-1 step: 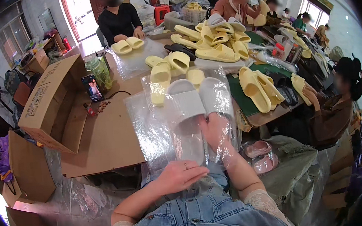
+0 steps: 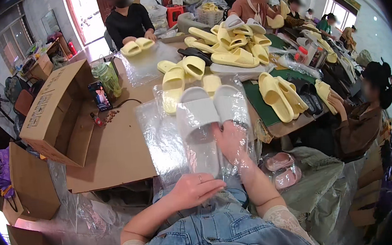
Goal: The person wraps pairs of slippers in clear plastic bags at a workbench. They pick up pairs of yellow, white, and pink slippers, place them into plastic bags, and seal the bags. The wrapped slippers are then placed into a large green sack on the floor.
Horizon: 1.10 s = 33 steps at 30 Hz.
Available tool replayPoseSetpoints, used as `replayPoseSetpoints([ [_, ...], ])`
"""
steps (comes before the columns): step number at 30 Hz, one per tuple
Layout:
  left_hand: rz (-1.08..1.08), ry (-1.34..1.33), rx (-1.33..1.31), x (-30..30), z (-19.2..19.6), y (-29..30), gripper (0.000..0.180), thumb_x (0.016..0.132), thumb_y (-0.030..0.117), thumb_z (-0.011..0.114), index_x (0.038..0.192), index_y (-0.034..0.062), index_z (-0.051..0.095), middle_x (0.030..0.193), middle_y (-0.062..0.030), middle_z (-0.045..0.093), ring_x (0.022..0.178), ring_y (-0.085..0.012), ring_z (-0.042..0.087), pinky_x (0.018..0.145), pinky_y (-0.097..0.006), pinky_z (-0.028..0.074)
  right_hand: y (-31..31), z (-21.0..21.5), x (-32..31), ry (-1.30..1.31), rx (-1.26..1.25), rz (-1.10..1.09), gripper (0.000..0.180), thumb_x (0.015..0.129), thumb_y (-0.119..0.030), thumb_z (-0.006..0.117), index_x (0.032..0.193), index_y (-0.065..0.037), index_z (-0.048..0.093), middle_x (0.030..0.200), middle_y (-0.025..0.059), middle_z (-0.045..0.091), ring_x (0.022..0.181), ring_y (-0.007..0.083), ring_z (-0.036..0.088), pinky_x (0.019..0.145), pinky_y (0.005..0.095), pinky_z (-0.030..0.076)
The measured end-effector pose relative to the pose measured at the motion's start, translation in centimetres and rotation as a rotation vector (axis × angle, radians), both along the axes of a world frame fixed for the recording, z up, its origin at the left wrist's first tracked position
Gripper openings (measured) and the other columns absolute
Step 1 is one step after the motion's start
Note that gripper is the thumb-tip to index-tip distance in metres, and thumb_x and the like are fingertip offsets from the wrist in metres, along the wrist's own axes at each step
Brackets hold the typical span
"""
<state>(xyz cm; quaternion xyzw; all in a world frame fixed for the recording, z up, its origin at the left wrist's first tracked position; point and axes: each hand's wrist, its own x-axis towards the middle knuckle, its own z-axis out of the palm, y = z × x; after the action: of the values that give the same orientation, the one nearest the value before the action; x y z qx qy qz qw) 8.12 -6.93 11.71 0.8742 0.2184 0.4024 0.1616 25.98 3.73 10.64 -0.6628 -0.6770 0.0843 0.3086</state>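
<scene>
A pair of light grey slide slippers [image 2: 198,113] lies side by side, toes pointing away from me, inside a clear plastic bag [image 2: 166,146]. My right hand [image 2: 232,140] reaches into the bag between the two slippers, and its fingers curl around their inner edges under the straps. At the heel end, my left hand [image 2: 197,189] rests with its fingers pressed together at the bag's near edge; the plastic under them is partly hidden. Just beyond the bagged pair lie yellow slippers [image 2: 174,88], partly seen through the plastic.
A heap of yellow slippers [image 2: 234,58] covers the table's far side. An open cardboard box [image 2: 60,113], a phone [image 2: 99,96] and a green bottle [image 2: 106,76] stand left. Across the table a person [image 2: 127,23] holds yellow slippers; another person [image 2: 363,117] sits right.
The grey slippers and my right hand shift slightly toward the left, and the bag's film settles around them. Across the table, the person's yellow slippers rise a little.
</scene>
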Motion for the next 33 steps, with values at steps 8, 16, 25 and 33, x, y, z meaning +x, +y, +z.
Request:
replayPoseSetpoints([
  [8, 0.152, 0.008, -0.023, -2.6, 1.5, 1.4, 0.017, 0.082, 0.006, 0.079, 0.099, 0.0091, 0.077, 0.073, -0.0074, 0.064, 0.065, -0.025, 0.064, 0.058, -0.035, 0.051, 5.4, -1.9, -5.4, -0.017, -0.022, 0.091, 0.043, 0.095, -0.039, 0.064, 0.085, 0.003, 0.068, 0.08, 0.0259, 0.07, 0.078, 0.0443, 0.07, 0.074, 0.0538, 0.054],
  [16, 0.35, 0.004, -0.263, -5.6, -0.1, 1.9, 0.011, 0.088, 0.009, 0.075, 0.099, 0.0071, 0.075, 0.08, -0.0079, 0.068, 0.068, -0.0244, 0.066, 0.061, -0.034, 0.052, 9.1, -6.6, -7.0, -0.04, 0.221, 0.129, 0.038, 0.093, -0.037, 0.065, 0.084, -0.001, 0.066, 0.078, 0.0227, 0.07, 0.073, 0.0409, 0.07, 0.068, 0.0508, 0.055],
  [25, 0.506, -0.092, -0.382, -6.0, -1.4, 4.2, 0.017, 0.088, 0.016, 0.076, 0.103, 0.0068, 0.076, 0.096, -0.0092, 0.071, 0.084, -0.0272, 0.068, 0.074, -0.037, 0.054, 6.9, -9.7, -5.7, 0.011, 0.299, 0.238, 0.056, 0.094, -0.035, 0.067, 0.129, 0.006, 0.056, 0.113, 0.0267, 0.06, 0.113, 0.042, 0.057, 0.096, 0.0512, 0.048],
  [33, 0.454, 0.077, -0.137, -6.7, -3.7, 9.0, 0.048, 0.099, 0.03, 0.06, 0.143, 0.01, 0.056, 0.157, -0.0124, 0.046, 0.148, -0.0373, 0.038, 0.12, -0.047, 0.031, -5.3, -0.8, -1.6, 0.406, -0.321, 0.917, 0.037, 0.09, -0.024, 0.074, 0.119, -0.002, 0.069, 0.116, 0.018, 0.069, 0.108, 0.0319, 0.066, 0.09, 0.0423, 0.054],
])
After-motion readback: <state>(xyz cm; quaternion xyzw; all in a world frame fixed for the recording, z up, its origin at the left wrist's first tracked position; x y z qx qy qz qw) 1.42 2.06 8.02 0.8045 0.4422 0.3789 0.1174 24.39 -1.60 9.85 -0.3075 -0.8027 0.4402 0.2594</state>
